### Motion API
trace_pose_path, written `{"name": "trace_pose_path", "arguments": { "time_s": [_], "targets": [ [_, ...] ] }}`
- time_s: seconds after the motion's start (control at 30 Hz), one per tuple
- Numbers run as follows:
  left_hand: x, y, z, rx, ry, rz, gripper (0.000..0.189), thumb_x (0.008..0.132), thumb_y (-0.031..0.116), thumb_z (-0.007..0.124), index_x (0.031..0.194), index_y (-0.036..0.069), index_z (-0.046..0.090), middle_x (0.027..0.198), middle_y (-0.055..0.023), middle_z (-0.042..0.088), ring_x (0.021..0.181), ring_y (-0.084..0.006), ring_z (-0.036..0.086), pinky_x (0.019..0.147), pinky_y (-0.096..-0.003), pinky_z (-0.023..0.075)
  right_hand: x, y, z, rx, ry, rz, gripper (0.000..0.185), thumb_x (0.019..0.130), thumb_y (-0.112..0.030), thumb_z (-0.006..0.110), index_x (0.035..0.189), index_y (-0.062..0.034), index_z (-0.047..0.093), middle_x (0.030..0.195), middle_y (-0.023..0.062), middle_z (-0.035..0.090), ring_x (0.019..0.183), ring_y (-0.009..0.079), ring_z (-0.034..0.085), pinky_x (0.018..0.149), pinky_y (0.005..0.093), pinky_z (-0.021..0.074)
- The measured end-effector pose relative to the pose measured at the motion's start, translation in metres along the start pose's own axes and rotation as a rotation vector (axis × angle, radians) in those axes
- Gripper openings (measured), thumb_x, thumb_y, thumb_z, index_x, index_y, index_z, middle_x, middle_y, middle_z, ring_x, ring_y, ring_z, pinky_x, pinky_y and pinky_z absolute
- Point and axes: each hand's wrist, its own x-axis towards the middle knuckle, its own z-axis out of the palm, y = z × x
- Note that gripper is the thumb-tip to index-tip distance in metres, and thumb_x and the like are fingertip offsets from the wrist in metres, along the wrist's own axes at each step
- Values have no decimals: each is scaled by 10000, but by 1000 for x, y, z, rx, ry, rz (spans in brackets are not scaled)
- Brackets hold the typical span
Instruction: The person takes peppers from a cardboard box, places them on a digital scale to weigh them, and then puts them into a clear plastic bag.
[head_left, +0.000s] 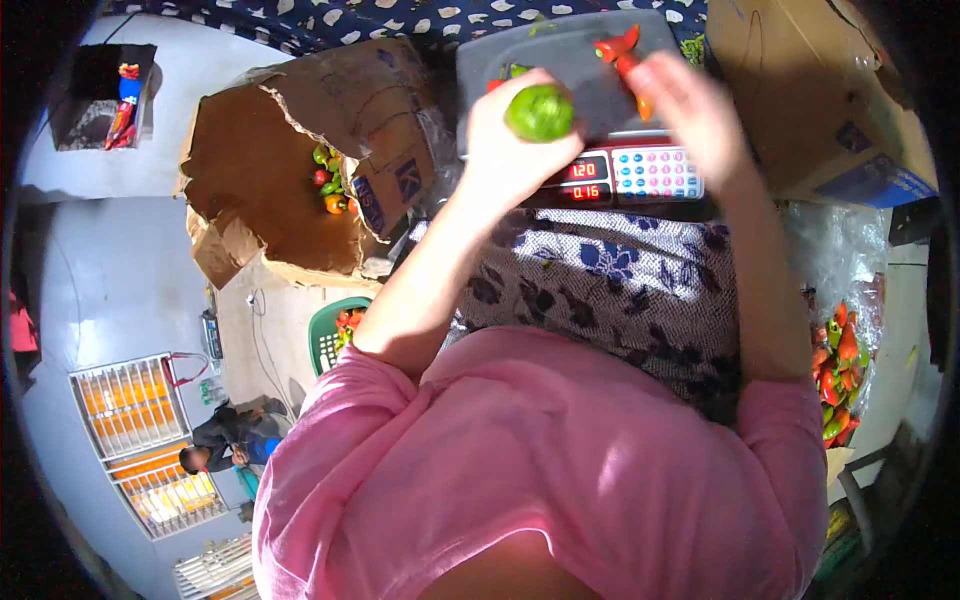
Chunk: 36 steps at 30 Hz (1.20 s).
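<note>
My left hand (514, 146) is closed around a green pepper (540, 113), holding it over the near left part of a digital weighing scale's dark tray (570, 75). Behind that hand, part of a red pepper and a green one show on the tray. Blurred, my right hand (682, 97) is over the tray's right side, beside several red and orange peppers (626, 64). Whether its fingers grip one of them is not clear. The scale's keypad (652, 174) and lit red display (585, 180) face me below the tray.
Left of the scale lies a torn cardboard box (247, 172) with several peppers inside. A green plastic basket (319, 337) holds more. At right are another cardboard box (795, 112) and a clear plastic bag (862, 247) above a heap of peppers. Another person (232, 439) sits at lower left.
</note>
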Motion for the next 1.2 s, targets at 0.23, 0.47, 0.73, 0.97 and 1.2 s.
{"name": "trace_pose_path", "arguments": {
  "time_s": [0.23, 0.47, 0.73, 0.97, 1.2],
  "targets": [
    [36, -55, -31, -172, 178, -221, 320, 752, 226, 717, 944, 40, 541, 774, -10, 573, 688, -86, 521, 638, -229, 413, 12, 56, -28, -9, 254, 192, 393, 934, -336, 502, 1060, 25, 593, 882, 9, 594, 821, 98, 507, 764, 258, 403],
    [66, -128, 20, 727, -129, -262, 630, 768, 512, 610, 1226, 92, 510, 1139, -176, 553, 1078, -342, 511, 967, -509, 308, 10, 67, -35, 195, 253, 204, 363, 930, -328, 514, 1039, 9, 596, 762, -44, 478, 685, 65, 404, 620, 220, 340],
    [30, -135, 8, 977, -122, -189, 923, 521, 611, 762, 1236, 97, 486, 1220, -150, 411, 1186, -335, 348, 965, -625, 208, 5, 54, -32, 202, 293, 175, 357, 923, -361, 519, 932, -12, 593, 706, -53, 427, 655, 48, 366, 579, 213, 300],
    [-3, -138, -5, 959, 41, 15, 626, 631, 413, 760, 1120, 79, 557, 1133, -123, 468, 1148, -316, 364, 973, -608, 189, 9, 63, -37, 104, 232, 142, 371, 935, -349, 508, 1045, -5, 595, 731, -28, 472, 695, 69, 418, 650, 221, 354],
    [2, -99, -3, -347, 8, -266, 444, 805, 204, 581, 1205, 81, 431, 1100, -67, 551, 892, -205, 548, 823, -355, 411, 6, 40, -14, 31, 50, -82, 279, 943, -267, 516, 1020, -1, 559, 774, -1, 505, 725, 73, 435, 691, 236, 387]
  ]
}}
